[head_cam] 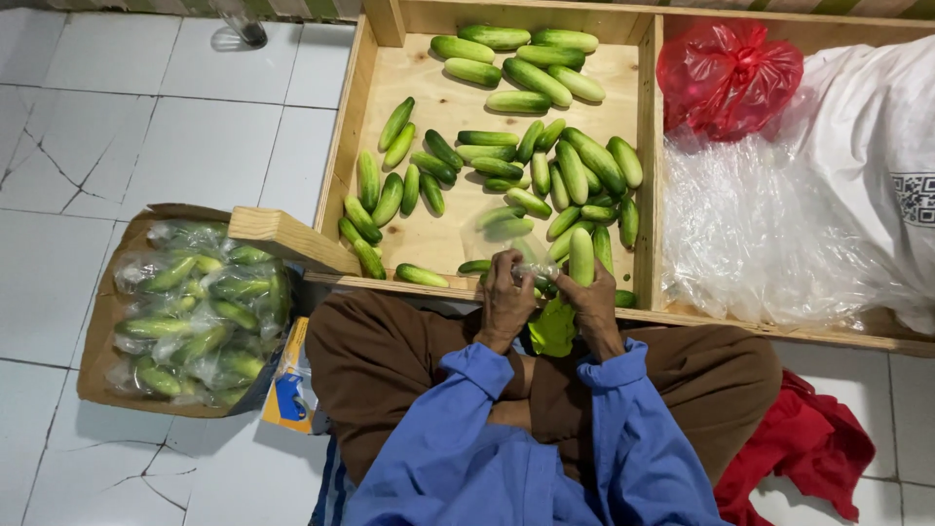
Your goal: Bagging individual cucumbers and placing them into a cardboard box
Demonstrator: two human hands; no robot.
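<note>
Head view looks straight down on a seated person whose left hand [505, 297] and right hand [591, 297] meet over the near rim of a wooden tray [353, 127]. Both hands are closed on a clear plastic bag [502, 234], which billows up from the fingers over the tray floor. The right hand also grips a cucumber [581, 256] standing upright at the mouth of the bag. Whether that cucumber is already partly inside the film is hard to tell, since the plastic is nearly invisible and the fingers cover its lower end. One or two further cucumbers show blurred through the bag.

Loose cucumbers [506, 127] lie scattered across the tray, roughly forty of them, in a small cluster of about eight at the far side and a wider spread nearer the hands; an exact count fails where they overlap. A green scrap [552, 329] sits on the lap between the wrists, its kind unclear.

To the person's left, a cardboard box [97, 341] on the white tiled floor [146, 127] holds several filled bags of cucumbers [195, 312], their number lost in glare. The tray's second compartment holds a pile of clear plastic bags [750, 244], one red plastic bag [726, 78] and a white sack [877, 156] cut off by the frame edge. A red cloth [808, 443] lies by the right knee.
</note>
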